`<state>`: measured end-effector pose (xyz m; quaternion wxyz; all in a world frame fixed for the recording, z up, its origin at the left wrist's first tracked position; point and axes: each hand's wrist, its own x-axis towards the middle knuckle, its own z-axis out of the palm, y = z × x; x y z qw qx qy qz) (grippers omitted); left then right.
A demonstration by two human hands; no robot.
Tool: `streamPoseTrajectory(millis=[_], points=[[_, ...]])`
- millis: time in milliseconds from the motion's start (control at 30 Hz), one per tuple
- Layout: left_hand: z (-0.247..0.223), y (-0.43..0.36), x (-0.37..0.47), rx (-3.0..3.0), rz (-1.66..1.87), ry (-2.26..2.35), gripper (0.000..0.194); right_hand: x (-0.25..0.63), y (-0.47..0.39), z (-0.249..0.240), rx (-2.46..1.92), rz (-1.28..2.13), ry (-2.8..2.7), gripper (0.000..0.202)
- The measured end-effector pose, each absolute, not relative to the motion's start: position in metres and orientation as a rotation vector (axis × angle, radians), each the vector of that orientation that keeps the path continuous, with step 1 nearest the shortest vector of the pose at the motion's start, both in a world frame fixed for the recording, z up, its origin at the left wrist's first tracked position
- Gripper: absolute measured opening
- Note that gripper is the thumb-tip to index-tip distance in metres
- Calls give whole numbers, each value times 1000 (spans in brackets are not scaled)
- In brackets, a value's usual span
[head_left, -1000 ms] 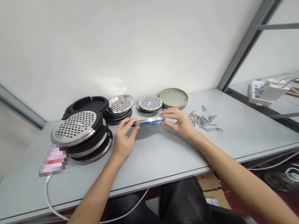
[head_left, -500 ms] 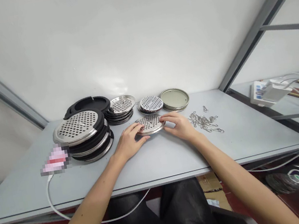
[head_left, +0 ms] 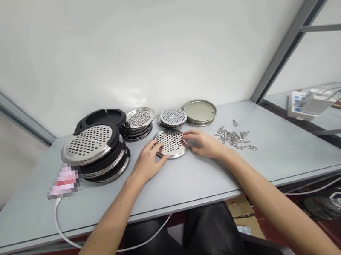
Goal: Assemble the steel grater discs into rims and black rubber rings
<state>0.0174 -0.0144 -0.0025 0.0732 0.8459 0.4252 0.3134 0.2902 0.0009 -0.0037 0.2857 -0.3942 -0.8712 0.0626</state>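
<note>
The far stack of small perforated discs [head_left: 173, 117] could be nudged if the perforated metal disc [head_left: 172, 143] were pushed away from the body, since only a sliver of bench [head_left: 179, 182] is seen between them; whether they touch cannot be told. The loose metal clips [head_left: 233, 137] might be scattered by an outward sweep of the right hand [head_left: 204, 143]. The tall pile of lids [head_left: 89, 144] is stacked unevenly — a knock from the left arm could make it slide. The white cable [head_left: 57, 220] is crossed by the left forearm, so a snag there might drag the blurred pink object [head_left: 64, 181].

The metal disc is held between both hands and appears to lie flat, in front of the small stack. By the left hand [head_left: 148, 161] its left rim is gripped, thumb and fingers slightly parted; by the right, half-closed, its right rim is held with bent fingers.
</note>
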Motion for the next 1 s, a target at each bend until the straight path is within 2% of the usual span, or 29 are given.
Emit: streamPoseTrajectory(millis=[67,167,400,467,667,800,1000], points=[[-3,-14,17,2532,971,1256,35,300,3,-4,-1134,192,-2317,63],[-3,-13,17,2522,1030,1213,26,306,5,-5,-1232,185,-2233,61],[-4,-17,20,2542,972,1095,23,275,-2,-3,-1172,194,-2154,34],[-3,-19,22,2550,941,1038,24,268,-4,-4,-1154,186,-2169,36],[-3,-18,27,2596,879,1077,49,264,-6,-9,-1183,151,-2261,58],[-7,-16,27,2601,770,1162,57,264,-6,-11,-1218,114,-2319,69],[-2,-17,29,2569,727,1204,56,265,-5,-13,-1243,47,-2361,64]])
